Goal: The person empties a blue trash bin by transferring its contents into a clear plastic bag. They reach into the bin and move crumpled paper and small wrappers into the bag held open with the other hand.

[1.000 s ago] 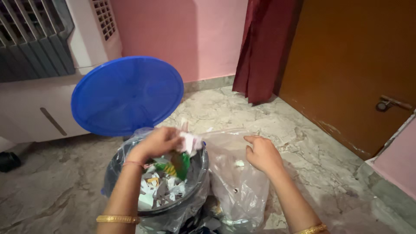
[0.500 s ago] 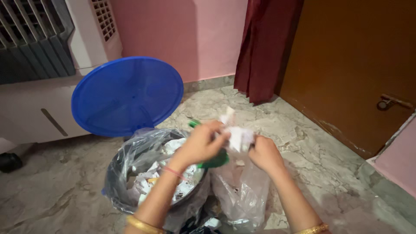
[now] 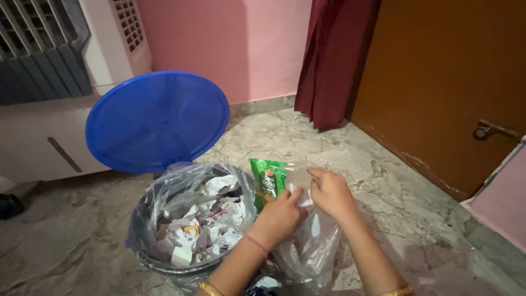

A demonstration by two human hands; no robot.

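Here, the bin, blue lid raised, holds paper scraps. Beside it stands a clear bag. The left hand has crossed from bin to bag mouth, closed on a green packet and white paper. The right hand pinches the bag rim.

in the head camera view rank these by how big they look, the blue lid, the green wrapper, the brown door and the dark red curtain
1. brown door, largest, though cut off by the frame.
2. blue lid.
3. dark red curtain; its visible part looks close to the lid's size, so this order is unsure.
4. green wrapper, clearly smallest.
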